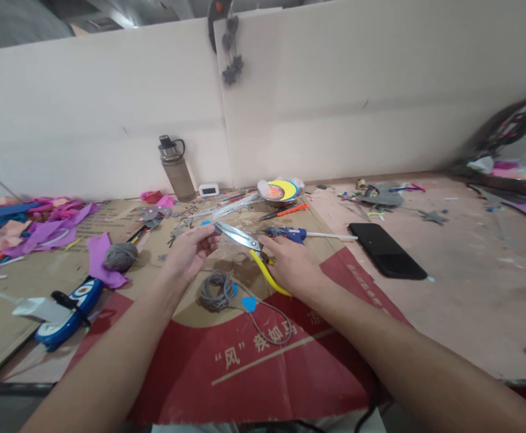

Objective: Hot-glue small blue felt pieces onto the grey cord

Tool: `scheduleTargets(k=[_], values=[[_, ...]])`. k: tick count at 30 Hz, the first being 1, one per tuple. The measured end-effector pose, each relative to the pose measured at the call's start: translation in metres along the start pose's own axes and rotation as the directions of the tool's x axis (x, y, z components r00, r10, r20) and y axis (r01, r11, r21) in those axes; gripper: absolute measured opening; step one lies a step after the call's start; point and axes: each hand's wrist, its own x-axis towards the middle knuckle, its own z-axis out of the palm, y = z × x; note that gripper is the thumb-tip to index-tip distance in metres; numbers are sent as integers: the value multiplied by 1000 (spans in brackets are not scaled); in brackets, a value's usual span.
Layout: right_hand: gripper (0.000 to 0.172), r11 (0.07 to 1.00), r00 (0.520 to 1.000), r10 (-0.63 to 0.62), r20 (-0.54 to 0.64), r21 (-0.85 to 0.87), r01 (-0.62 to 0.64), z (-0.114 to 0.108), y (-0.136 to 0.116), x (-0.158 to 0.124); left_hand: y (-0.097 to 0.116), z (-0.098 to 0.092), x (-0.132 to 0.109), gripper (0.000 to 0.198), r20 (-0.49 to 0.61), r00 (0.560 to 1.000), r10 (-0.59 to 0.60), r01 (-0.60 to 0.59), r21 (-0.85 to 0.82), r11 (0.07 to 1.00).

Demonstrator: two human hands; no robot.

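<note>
My right hand (287, 261) is closed on the yellow-handled scissors (240, 236), whose blades point up and left. At the blade tips, my left hand (195, 248) has its fingers bent together around something too small to make out. Below both hands, a coil of grey cord (216, 291) lies on the red and brown cardboard (245, 385), its loose end curving to the right. Small blue pieces (249, 304) lie beside the coil. A blue glue gun (285, 233) rests just beyond my right hand.
A black phone (386, 250) lies at the right. Grey yarn (121, 257), a blue power strip (71, 313) and coloured scraps (55, 225) are at the left. A bottle (177, 171), a bowl (263, 191) and orange-handled scissors (292, 210) stand or lie farther back.
</note>
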Motion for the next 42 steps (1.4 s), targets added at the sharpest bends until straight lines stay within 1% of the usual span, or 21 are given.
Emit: scheduleTargets(k=[5, 11, 19, 21, 23, 26, 29, 34, 38, 42], values=[[32, 998, 1000, -11, -23, -56, 10, -5, -3, 0, -3, 1, -2, 9, -9, 999, 31, -31, 23, 999], [31, 997, 1000, -19, -4, -74, 19, -9, -6, -1, -5, 1, -2, 7, -14, 1000, 14, -14, -2, 1000], [33, 993, 1000, -20, -14, -114, 19, -10, -6, -1, -3, 2, -2, 2, -20, 1000, -7, 6, -23, 1000], [33, 996, 1000, -13, -4, -88, 13, -9, -5, -1, -2, 1, -2, 2, -17, 1000, -22, 22, -21, 1000], [32, 1000, 1000, 7, -1, -16, -7, -7, -3, 0, -2, 0, -1, 4, -17, 999, -33, 33, -8, 999], [31, 992, 999, 25, -46, 122, -19, -1, 1, 2, 0, -1, 0, 6, -36, 999, -24, 25, 26, 999], [33, 985, 996, 28, -85, 175, -12, 2, 3, 4, 1, -1, 1, 9, -26, 1000, 7, -6, 60, 998], [36, 996, 997, 16, -72, 83, -10, -3, 1, 3, 1, 0, -1, 9, -2, 999, 43, -43, 75, 996], [34, 1000, 998, 7, -65, 0, -7, -7, -2, 1, 2, 2, -2, 7, -5, 999, 45, -44, 49, 998], [34, 999, 999, 5, -33, -32, -6, -9, -2, 1, 3, 3, -4, 8, 2, 999, 33, -33, 28, 999]])
